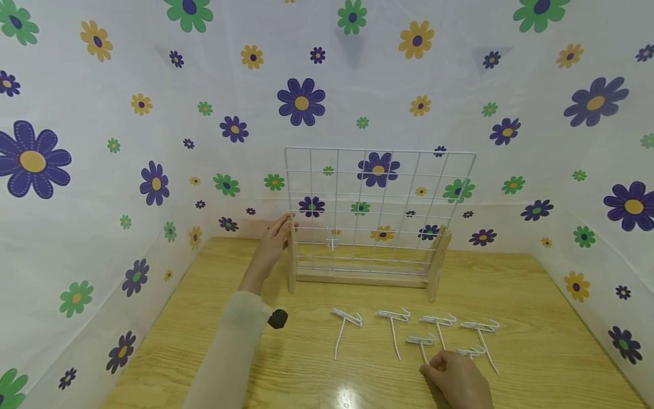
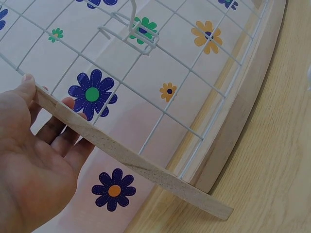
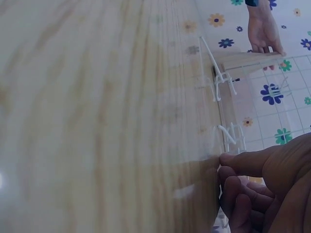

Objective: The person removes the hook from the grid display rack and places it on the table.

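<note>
A white wire grid panel (image 1: 378, 230) stands upright in a wooden stand (image 1: 363, 279). My left hand (image 1: 273, 244) grips the stand's left side post (image 2: 131, 158), with the thumb in front and the fingers curled behind. One white wire hook (image 2: 141, 36) hangs on the grid's lower left part. My right hand (image 1: 460, 379) is low over the table, thumb and fingertips pinching the stem end of a white hook (image 1: 421, 341). In the right wrist view, my right hand (image 3: 257, 189) hides most of that stem. Another hook (image 1: 471, 352) lies partly behind its knuckles.
More white hooks lie in a loose row before the stand, among them a left one (image 1: 347, 317), a middle one (image 1: 392, 316) and a right one (image 1: 480, 326). Beneath is a wood-grain table (image 1: 306, 363). A flower-print sheet (image 1: 357, 85) surrounds the table's back and sides.
</note>
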The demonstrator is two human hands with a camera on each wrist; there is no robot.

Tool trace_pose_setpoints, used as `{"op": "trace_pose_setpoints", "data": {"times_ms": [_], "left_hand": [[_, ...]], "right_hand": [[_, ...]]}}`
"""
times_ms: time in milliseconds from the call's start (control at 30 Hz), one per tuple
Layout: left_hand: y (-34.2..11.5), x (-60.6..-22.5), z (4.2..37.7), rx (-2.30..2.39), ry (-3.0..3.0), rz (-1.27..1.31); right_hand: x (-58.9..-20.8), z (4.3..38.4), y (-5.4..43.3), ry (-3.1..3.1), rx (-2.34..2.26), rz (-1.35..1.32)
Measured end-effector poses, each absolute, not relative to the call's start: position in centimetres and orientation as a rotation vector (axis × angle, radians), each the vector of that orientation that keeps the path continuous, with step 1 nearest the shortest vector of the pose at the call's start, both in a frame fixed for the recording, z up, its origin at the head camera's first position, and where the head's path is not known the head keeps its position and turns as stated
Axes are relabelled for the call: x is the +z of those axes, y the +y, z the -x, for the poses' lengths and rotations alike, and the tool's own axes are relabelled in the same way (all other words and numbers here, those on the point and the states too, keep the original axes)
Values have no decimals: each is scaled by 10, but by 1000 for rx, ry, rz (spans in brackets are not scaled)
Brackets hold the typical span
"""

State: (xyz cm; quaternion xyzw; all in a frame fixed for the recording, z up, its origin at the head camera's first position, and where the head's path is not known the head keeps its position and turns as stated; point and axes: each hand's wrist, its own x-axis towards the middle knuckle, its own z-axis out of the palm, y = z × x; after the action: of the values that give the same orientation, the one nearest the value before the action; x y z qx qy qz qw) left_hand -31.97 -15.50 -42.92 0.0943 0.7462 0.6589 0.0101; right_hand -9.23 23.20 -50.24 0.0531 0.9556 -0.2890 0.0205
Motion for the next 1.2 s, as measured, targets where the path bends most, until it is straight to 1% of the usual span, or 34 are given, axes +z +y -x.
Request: {"op": "trace_pose_setpoints", "data": {"times_ms": [700,933,1200], "left_hand": [[-157,-432,321,2064,2319,-358],[-157,-432,320,2068,2302,-373],[-157,-431,319,2071,2285,-359]], "right_hand": [[-500,91,230,2970,-926,-198],[-495,91,226,2993,-1038,-237],[-485,98,217,3018,-1115,-220]]}}
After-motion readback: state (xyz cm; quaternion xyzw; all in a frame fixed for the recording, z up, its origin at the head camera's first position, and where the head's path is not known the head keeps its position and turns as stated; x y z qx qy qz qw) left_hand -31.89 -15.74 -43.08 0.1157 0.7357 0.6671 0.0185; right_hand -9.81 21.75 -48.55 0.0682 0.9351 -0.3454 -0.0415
